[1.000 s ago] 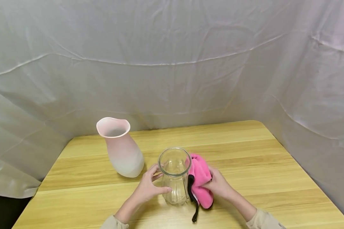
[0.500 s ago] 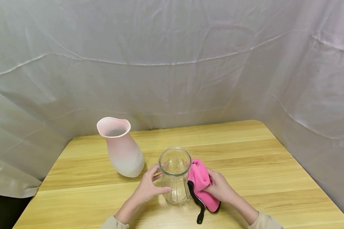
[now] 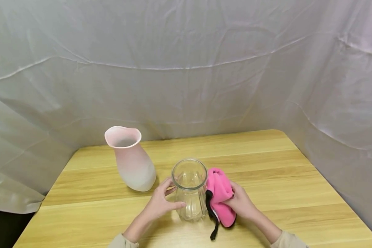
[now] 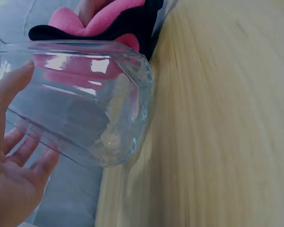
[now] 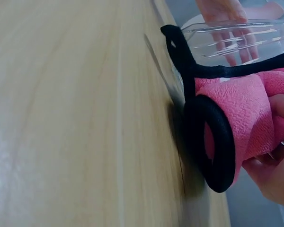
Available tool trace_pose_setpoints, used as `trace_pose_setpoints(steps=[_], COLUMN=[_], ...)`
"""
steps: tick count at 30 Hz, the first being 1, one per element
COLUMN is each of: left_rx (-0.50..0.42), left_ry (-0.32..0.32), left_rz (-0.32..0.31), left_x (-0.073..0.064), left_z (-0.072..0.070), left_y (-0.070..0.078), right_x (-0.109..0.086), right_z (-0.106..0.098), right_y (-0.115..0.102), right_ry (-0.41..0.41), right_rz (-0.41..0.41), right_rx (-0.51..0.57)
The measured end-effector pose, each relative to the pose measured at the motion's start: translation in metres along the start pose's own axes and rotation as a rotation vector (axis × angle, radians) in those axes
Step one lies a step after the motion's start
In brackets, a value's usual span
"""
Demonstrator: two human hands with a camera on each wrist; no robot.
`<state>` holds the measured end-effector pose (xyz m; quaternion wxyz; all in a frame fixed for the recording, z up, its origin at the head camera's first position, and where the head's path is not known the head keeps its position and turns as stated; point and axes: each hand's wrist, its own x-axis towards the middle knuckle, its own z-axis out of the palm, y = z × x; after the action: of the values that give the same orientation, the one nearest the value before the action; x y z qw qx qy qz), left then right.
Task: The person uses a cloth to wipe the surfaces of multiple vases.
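A clear glass vase [image 3: 190, 199] with a thick round rim stands upright on the table. My left hand [image 3: 162, 199] holds it from the left, thumb at the front and fingers round the back, as the left wrist view shows through the glass [image 4: 85, 109]. On the vase's other side, my right hand [image 3: 240, 201] grips a bunched pink cloth [image 3: 220, 187] with black edging and a black hanging loop. The cloth lies against the right wall of the vase. In the right wrist view, folds of the cloth [image 5: 241, 113] hide part of the fingers.
A tall pink-and-white vase [image 3: 133, 165] with a wavy rim stands to the back left, close to my left hand. The wooden table [image 3: 282, 179] ends at a grey fabric curtain [image 3: 186, 96] behind and at the sides.
My right hand has shifted the pink cloth a little away from the glass and then back up along its right side. The left hand and both vases stay in place.
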<state>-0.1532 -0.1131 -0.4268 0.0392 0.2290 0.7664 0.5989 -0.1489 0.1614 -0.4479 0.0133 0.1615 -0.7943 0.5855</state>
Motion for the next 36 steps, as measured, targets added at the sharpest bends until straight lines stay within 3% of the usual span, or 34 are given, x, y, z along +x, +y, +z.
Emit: trace_pose_setpoints(steps=[4, 7, 14, 19, 24, 29, 30, 36], left_rx=[0.019, 0.017, -0.003, 0.053, 0.102, 0.108, 0.099, 0.115], left_ry=[0.008, 0.023, 0.125, 0.228, 0.330, 0.425, 0.437, 0.452], left_rz=[-0.003, 0.000, -0.018, -0.044, -0.046, -0.065, -0.075, -0.053], left_x=[-0.001, -0.003, -0.006, -0.007, -0.009, -0.011, -0.011, -0.012], left_z=[0.003, 0.006, 0.016, 0.027, 0.038, 0.046, 0.047, 0.051], left_y=[-0.007, -0.005, 0.002, 0.006, 0.008, 0.009, 0.013, 0.010], right_x=[-0.001, -0.001, -0.002, -0.003, -0.004, -0.005, -0.005, -0.007], right_z=[0.000, 0.000, -0.003, -0.007, -0.012, -0.014, -0.015, -0.015], right_y=[-0.001, -0.002, -0.008, -0.012, -0.012, -0.010, -0.010, -0.010], right_ry=[0.001, 0.012, 0.080, 0.106, 0.157, 0.158, 0.155, 0.149], right_rz=[0.080, 0.113, 0.073, 0.045, -0.016, -0.043, -0.047, -0.060], right_rx=[0.168, 0.231, 0.145, 0.127, 0.034, 0.031, 0.036, 0.057])
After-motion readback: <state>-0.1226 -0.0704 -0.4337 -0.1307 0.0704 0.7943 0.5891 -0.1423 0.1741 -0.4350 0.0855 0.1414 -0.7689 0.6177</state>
